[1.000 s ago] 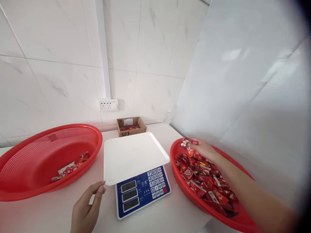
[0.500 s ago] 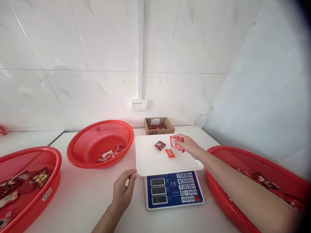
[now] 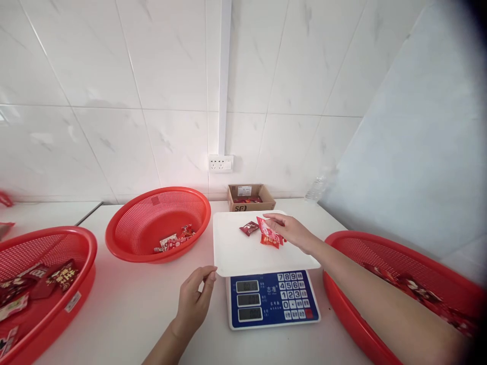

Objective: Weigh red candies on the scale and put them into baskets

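Note:
My right hand point(image 3: 291, 232) is over the white scale pan point(image 3: 243, 261), its fingers on a pink candy packet point(image 3: 268, 229). That packet is tilted and partly covers an orange-red candy packet point(image 3: 270, 242) lying on the pan. Just left of them lies a dark red candy packet point(image 3: 249, 228). My left hand point(image 3: 195, 294) is at the pan's near left corner, its fingers curled and thumb close to the index fingertip; nothing shows between them. Under the pan, the blue keypad panel of the digital scale point(image 3: 273, 299) faces me, with dim digits in its displays.
A red plastic basket point(image 3: 125, 215) with a few packets stands left of the scale. Another red basket point(image 3: 81, 274) at the far left and one red basket point(image 3: 338, 299) at the right hold more packets. A small cardboard box point(image 3: 258, 207) sits behind the pan, against the tiled wall.
My right hand has lowered the pink packet and moved it slightly left, onto the orange-red one. The scale's displayed digits have changed. My left hand has barely moved.

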The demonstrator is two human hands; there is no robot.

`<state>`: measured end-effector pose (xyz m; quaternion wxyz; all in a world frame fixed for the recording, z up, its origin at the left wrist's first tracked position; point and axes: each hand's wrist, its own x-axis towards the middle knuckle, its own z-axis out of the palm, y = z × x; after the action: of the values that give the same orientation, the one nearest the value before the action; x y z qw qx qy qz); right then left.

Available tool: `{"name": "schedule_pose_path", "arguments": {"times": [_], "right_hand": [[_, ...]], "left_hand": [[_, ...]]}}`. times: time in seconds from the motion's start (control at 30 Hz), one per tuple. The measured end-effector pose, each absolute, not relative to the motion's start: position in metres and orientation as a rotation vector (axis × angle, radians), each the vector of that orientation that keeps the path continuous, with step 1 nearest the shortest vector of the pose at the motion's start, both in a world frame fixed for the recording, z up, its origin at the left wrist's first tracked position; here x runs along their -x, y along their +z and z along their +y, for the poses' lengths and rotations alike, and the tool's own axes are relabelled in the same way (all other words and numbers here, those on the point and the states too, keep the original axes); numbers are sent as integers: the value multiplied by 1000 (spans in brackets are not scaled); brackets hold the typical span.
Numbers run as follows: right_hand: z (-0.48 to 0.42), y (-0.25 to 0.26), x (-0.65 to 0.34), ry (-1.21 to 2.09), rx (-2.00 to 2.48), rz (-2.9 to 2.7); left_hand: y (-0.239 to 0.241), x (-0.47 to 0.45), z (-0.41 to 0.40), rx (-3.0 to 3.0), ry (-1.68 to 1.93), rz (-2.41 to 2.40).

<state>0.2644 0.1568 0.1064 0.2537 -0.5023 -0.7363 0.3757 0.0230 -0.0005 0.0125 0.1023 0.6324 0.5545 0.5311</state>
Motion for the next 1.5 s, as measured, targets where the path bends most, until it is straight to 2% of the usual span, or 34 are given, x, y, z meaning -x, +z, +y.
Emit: {"name": "schedule_pose_path", "arguments": {"times": [0.17, 0.33, 0.5, 0.67, 0.93, 1.07, 1.33, 1.5], "right_hand": [[150, 105, -262, 1134, 1309, -2048], [144, 102, -255, 1065, 1257, -2254], [155, 104, -256, 820, 1412, -2020], [163, 103, -262, 955, 1436, -1826], [147, 81, -276, 635, 1510, -2386], [146, 76, -283, 440, 1505, -2467], [129, 88, -260, 574, 1181, -2681], [135, 92, -256, 527, 1103, -2639]], "left_hand": [[13, -24, 1, -1864, 1543, 1648], [13, -23, 1, -1881, 1531, 1642], [12, -23, 0, -1864, 1516, 1657], [12, -23, 1, -1872, 1527, 1649], [12, -24, 1, -1868, 1513, 1639], [12, -25, 1, -1858, 1498, 1639], [13, -25, 1, -1871, 1496, 1643], [12, -24, 2, -1878, 1510, 1636]]}}
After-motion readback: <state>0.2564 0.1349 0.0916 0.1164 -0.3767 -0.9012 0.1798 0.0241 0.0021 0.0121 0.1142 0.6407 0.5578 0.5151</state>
